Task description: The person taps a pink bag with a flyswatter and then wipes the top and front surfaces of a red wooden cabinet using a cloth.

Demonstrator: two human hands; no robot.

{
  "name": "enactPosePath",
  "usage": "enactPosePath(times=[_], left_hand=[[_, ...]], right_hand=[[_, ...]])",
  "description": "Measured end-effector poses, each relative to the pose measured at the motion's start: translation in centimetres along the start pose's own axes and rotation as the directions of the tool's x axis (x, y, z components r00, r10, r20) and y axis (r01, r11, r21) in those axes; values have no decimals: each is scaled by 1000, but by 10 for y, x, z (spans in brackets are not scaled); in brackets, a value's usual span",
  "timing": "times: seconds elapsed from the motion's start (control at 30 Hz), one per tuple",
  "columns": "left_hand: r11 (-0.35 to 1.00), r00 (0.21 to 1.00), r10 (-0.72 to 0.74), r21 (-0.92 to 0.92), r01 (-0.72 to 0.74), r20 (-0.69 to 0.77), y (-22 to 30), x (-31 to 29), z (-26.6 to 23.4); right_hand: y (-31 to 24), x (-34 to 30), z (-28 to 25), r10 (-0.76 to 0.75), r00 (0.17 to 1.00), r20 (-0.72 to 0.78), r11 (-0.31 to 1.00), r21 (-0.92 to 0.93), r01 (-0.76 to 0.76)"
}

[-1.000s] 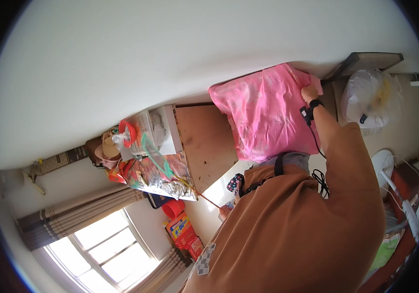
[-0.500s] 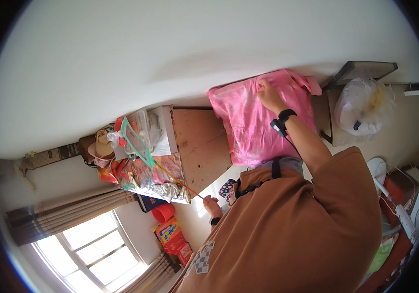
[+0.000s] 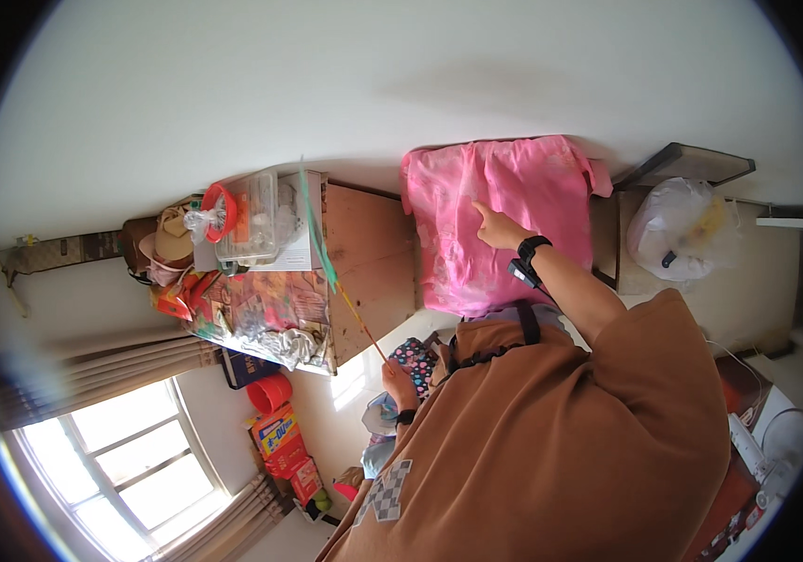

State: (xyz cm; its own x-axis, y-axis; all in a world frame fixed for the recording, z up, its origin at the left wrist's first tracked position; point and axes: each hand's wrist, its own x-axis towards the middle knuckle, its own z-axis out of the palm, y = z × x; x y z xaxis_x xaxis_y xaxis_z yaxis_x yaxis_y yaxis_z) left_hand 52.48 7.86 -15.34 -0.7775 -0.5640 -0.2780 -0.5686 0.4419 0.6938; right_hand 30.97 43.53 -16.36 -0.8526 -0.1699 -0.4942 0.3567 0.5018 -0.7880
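Note:
My left hand (image 3: 400, 385) is closed round the thin handle of a fly swatter (image 3: 353, 304). Its green head points up and away, seen nearly edge-on, in front of the wooden cabinet side and the white box. My right hand (image 3: 502, 228), with a black band and a small dark device at the wrist, is over a shiny pink cloth (image 3: 551, 225). The index finger stretches out toward the cloth while the other fingers curl in; nothing shows in this hand. Whether the fingertip touches the cloth I cannot tell. The cloth drapes over something boxy against the wall.
A cluttered cabinet (image 3: 373, 262) stands left, bearing a clear plastic box (image 3: 250, 220), a red-rimmed container (image 3: 220, 211) and hats (image 3: 173, 239). A stuffed white plastic bag (image 3: 669, 234) sits right. Red boxes (image 3: 282, 440) and a red bucket (image 3: 269, 392) are near the window.
The swatter's head has swung up and turned edge-on. My right hand has shifted down and left over the cloth, its index finger now extended. The view has shifted slightly.

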Motion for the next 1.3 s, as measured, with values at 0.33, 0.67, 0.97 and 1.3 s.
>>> enactPosePath(times=[0.33,0.67,0.97,1.3], left_hand=[[837,740,462,36,-546,489,78,41,57],[795,-3,258,-214,-567,966,177,107,119],[933,879,325,32,-357,348,250,240,270],[697,708,653,154,-701,269,297,199,258]], right_hand=[[-76,-82,-12,-394,886,245,828,513,226],[-48,-209,-61,11,1000,20,839,544,-20],[22,-338,-13,549,678,-489,451,856,252],[22,-374,37,718,513,-470,362,882,300]])
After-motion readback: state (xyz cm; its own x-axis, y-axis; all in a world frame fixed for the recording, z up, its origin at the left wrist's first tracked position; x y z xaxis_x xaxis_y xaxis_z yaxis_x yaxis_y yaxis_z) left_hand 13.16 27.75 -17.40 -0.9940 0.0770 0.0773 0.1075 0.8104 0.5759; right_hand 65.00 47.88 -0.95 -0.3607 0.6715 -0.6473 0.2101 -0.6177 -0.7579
